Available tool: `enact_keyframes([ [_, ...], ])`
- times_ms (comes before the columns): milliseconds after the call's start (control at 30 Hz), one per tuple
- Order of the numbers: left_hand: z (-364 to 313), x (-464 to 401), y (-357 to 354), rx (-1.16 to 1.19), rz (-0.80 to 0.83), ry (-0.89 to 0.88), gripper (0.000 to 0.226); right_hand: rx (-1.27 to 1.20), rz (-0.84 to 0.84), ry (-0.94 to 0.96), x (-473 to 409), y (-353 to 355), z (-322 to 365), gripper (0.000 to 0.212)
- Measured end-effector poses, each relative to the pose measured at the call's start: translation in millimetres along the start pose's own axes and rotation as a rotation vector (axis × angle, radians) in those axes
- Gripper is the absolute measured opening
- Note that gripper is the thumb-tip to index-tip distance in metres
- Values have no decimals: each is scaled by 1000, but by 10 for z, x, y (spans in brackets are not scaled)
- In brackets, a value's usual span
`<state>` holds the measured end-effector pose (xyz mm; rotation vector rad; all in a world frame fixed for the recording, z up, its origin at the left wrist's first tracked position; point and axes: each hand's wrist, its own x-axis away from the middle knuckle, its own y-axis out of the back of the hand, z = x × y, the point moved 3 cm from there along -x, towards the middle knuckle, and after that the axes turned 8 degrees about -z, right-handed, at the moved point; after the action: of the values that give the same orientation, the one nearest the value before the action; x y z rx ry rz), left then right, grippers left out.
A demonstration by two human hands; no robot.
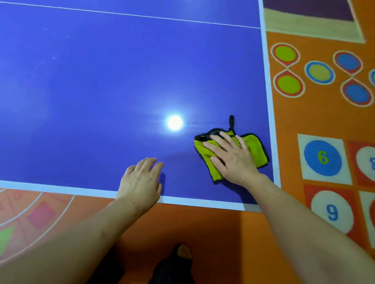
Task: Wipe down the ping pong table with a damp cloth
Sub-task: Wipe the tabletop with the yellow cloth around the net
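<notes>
Cloth [251, 146]: yellow-green, black-edged, folded, flat on blue table [96, 73] near its right corner, just inside white edge line. Black loop sticking out from far edge of cloth.

Far left of cloth, beyond table's near edge: orange floor [229, 240] with painted arcs, pink square, green triangle. Left of cloth, near table's front edge: left hand [141, 183], palm down, fingers [150, 163] loosely bent and close together, tips on table, holding nothing. Between left hand and cloth, farther in: bright lamp glare [174, 122] on table. On top of cloth: right hand [233, 158], fingers spread wide and straight, pressing cloth flat. Below cloth, past table edge: dark trouser leg and bare foot [183, 251] on floor. Right of cloth, off table: numbered circles 6, 8, 9 and coloured rings painted on floor.
</notes>
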<state>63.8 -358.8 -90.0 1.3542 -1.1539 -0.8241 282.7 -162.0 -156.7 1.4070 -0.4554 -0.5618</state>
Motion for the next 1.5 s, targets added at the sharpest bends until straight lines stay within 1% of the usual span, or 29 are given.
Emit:
enact_keyframes([
  [67, -392, -67, -44, -3, 5, -40, 51, -19, -40, -115, 208, 26, -265, 49],
  [167, -837, -157, -100, -13, 8, -94, 51, -24, -95, -286, 523, 16, -443, 50],
  [333, -1198, -265, -180, -20, 33, -146, 51, -35, -156, -597, 872, -26, -321, 53],
  [533, -1123, -218, -185, -18, 30, -184, 49, -16, -198, -957, 954, -74, 149, 55],
  [633, -817, -159, -125, -22, 27, -180, 50, -25, -206, -1093, 863, -114, 457, 55],
  [700, -552, -75, -103, -41, 36, -189, 52, -25, -204, -1144, 792, -146, 697, 56],
  [900, 565, 120, 46, -29, 43, -86, 49, -60, -225, -1201, 375, -228, 1453, 56],
  [1100, 1860, 318, 147, -26, 24, 28, 46, -77, -204, -1143, -322, -381, 2465, 55],
  [1200, 2436, 495, 186, -6, 12, 98, 44, -80, -209, -1097, -704, -454, 3020, 54],
  [1333, 3106, 771, 230, -2, 29, 176, 47, -117, -170, -1016, -1210, -542, 3786, 55],
  [1500, 3823, 969, 308, -26, 15, 266, 42, -127, -126, -823, -1687, -626, 4627, 56],
])
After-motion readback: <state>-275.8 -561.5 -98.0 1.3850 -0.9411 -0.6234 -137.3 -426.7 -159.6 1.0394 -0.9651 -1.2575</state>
